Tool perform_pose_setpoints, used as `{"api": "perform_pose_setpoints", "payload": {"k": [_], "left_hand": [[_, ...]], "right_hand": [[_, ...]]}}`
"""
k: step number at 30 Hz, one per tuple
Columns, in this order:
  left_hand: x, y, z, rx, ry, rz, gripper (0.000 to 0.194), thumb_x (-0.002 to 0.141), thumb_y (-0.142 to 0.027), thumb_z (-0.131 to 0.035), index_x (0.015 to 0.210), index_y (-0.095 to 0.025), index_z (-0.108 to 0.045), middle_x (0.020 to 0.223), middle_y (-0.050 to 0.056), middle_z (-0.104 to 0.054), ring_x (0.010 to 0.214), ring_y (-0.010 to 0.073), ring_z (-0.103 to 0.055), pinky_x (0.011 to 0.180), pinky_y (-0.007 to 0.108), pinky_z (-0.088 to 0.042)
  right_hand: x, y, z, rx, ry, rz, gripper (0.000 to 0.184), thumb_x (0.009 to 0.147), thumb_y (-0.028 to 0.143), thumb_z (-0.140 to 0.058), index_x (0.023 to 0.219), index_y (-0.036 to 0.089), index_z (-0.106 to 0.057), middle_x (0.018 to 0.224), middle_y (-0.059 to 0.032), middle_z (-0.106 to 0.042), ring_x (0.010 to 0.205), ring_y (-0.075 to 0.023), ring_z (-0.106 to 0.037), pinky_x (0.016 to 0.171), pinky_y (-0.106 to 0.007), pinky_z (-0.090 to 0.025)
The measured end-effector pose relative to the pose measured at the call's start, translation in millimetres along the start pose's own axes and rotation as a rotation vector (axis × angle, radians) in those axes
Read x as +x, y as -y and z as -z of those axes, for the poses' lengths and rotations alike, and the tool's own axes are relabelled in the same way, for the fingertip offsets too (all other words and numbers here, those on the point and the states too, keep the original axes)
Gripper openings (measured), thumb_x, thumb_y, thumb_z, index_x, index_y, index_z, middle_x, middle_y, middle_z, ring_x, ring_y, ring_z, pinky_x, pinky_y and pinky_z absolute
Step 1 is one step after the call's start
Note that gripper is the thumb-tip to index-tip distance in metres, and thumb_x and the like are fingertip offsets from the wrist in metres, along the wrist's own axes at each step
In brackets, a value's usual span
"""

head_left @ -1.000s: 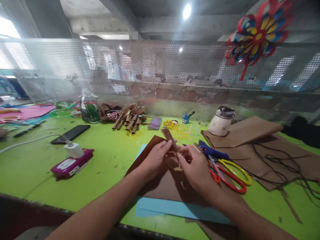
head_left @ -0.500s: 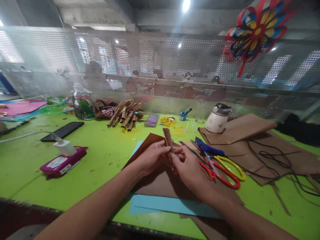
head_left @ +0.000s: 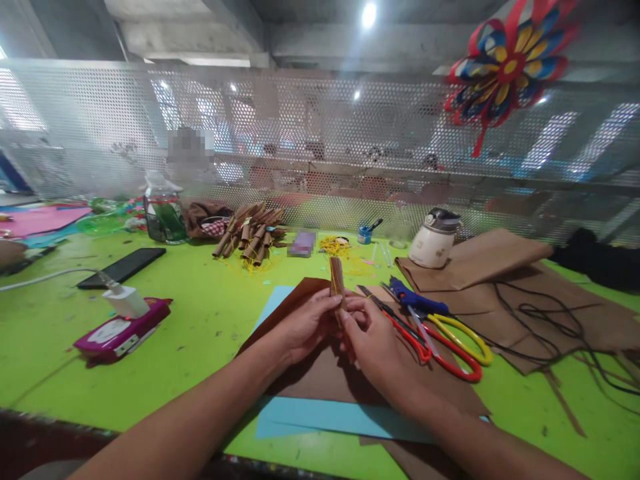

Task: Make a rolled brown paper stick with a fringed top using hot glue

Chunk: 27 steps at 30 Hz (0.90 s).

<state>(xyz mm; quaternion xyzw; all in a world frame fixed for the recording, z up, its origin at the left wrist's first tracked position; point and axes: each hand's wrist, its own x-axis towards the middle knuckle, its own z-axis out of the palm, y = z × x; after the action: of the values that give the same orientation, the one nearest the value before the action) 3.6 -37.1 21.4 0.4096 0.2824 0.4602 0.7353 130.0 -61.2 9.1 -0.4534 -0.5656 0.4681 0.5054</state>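
Observation:
Both hands meet over a sheet of brown paper [head_left: 320, 377], gripping a narrow brown paper roll [head_left: 337, 275] that stands nearly upright. A thin yellow thread shows along the roll. My left hand [head_left: 313, 317] pinches it from the left, thumb across its middle. On the other side my right hand [head_left: 367, 330] has its thumb and fingers closed on the roll's lower part. The roll's bottom end is mostly hidden by the fingers. Light blue paper strips [head_left: 345, 415] lie under the brown sheet's near edge. Close to my right hand are red-handled scissors [head_left: 463, 363].
A blue glue gun [head_left: 417, 297] lies beside yellow-handled scissors [head_left: 483, 347]. Several tied brown rolls [head_left: 255, 237] are piled at the back, near yellow thread [head_left: 335, 247]. A purple power socket [head_left: 123, 333], a black phone [head_left: 123, 268], a cream bottle [head_left: 434, 240] and folded brown paper [head_left: 500, 260] surround the work.
The roll has turned a little more upright between my fingers. Both hands stay in nearly the same place, and the view has shifted slightly.

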Motion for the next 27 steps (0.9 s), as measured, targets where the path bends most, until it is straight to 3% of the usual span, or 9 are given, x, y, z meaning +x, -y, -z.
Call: {"api": "perform_pose_setpoints", "payload": {"k": [7,10,13,16,19,21,23,25,27], "left_hand": [[-3,1,-2.3,0.021,-0.059,0.036,0.017,0.082,-0.029,-0.06,0.092,-0.015,-0.059,0.073,0.004,-0.065,0.053,0.0147,-0.059,0.044,0.024,-0.045],[-4,-4,-3.5,0.043,-0.091,-0.009,0.011,0.082,-0.022,-0.06,0.087,-0.012,-0.06,0.075,0.007,-0.067,0.062,0.0143,-0.063,0.056,0.023,-0.05],[-3,-10,-0.9,0.06,-0.084,-0.018,0.009,0.082,-0.018,-0.06,0.086,-0.01,-0.061,0.079,0.009,-0.069,0.069,0.0149,-0.066,0.07,0.026,-0.052],[-3,-12,2.9,0.115,-0.037,0.038,0.013,0.083,-0.022,-0.06,0.088,-0.01,-0.059,0.081,0.012,-0.07,0.069,0.0175,-0.067,0.071,0.03,-0.053],[-5,-10,2.7,0.213,0.058,0.127,0.017,0.084,-0.026,-0.06,0.089,-0.01,-0.058,0.081,0.013,-0.07,0.065,0.0181,-0.068,0.063,0.028,-0.052],[-7,-8,-0.2,0.273,0.171,0.198,0.019,0.085,-0.029,-0.058,0.088,-0.01,-0.058,0.077,0.012,-0.07,0.062,0.0178,-0.067,0.056,0.026,-0.05],[-10,-8,-3.7,0.318,0.282,0.244,0.019,0.087,-0.03,-0.056,0.086,-0.011,-0.059,0.076,0.012,-0.07,0.061,0.0178,-0.067,0.053,0.024,-0.048],[-11,-10,-5.6,0.329,0.353,0.27,0.018,0.087,-0.029,-0.054,0.085,-0.012,-0.059,0.076,0.011,-0.071,0.062,0.0177,-0.067,0.055,0.025,-0.049],[-10,-12,-4.9,0.318,0.384,0.292,0.018,0.088,-0.028,-0.053,0.085,-0.012,-0.059,0.076,0.011,-0.071,0.061,0.0173,-0.067,0.054,0.025,-0.05]], "right_hand": [[-3,-4,-3,-0.023,0.03,0.019,0.022,0.086,0.042,-0.054,0.09,0.021,-0.049,0.055,0.0057,-0.055,0.041,-0.0126,-0.053,0.038,-0.023,-0.043],[-4,-1,1,-0.171,0.013,0.151,0.017,0.086,0.037,-0.054,0.087,0.02,-0.055,0.069,-0.0011,-0.064,0.057,-0.0157,-0.061,0.052,-0.027,-0.048],[3,10,15,-0.379,-0.061,0.304,0.024,0.087,0.035,-0.053,0.073,0.018,-0.062,0.071,-0.0045,-0.067,0.065,-0.0171,-0.061,0.061,-0.029,-0.046],[19,21,36,-0.457,-0.231,0.391,0.032,0.086,0.036,-0.054,0.061,0.018,-0.06,0.058,-0.0028,-0.062,0.057,-0.0157,-0.055,0.059,-0.029,-0.044],[39,30,61,-0.382,-0.265,0.433,0.022,0.083,0.032,-0.056,0.072,0.015,-0.065,0.07,-0.0049,-0.066,0.065,-0.0169,-0.06,0.062,-0.028,-0.047],[50,32,77,-0.343,-0.104,0.473,0.019,0.081,0.025,-0.056,0.094,0.016,-0.068,0.096,-0.0081,-0.069,0.09,-0.0197,-0.063,0.076,-0.031,-0.05],[57,32,89,-0.315,0.163,0.449,0.031,0.08,0.02,-0.055,0.109,0.02,-0.066,0.115,-0.0078,-0.065,0.106,-0.0198,-0.059,0.087,-0.033,-0.047],[60,30,97,-0.252,0.442,0.335,0.037,0.08,0.019,-0.055,0.116,0.021,-0.063,0.12,-0.0074,-0.063,0.105,-0.0188,-0.06,0.089,-0.034,-0.047],[60,27,100,-0.198,0.626,0.205,0.039,0.08,0.021,-0.056,0.119,0.019,-0.061,0.115,-0.0074,-0.065,0.097,-0.0178,-0.062,0.086,-0.032,-0.048]]}}
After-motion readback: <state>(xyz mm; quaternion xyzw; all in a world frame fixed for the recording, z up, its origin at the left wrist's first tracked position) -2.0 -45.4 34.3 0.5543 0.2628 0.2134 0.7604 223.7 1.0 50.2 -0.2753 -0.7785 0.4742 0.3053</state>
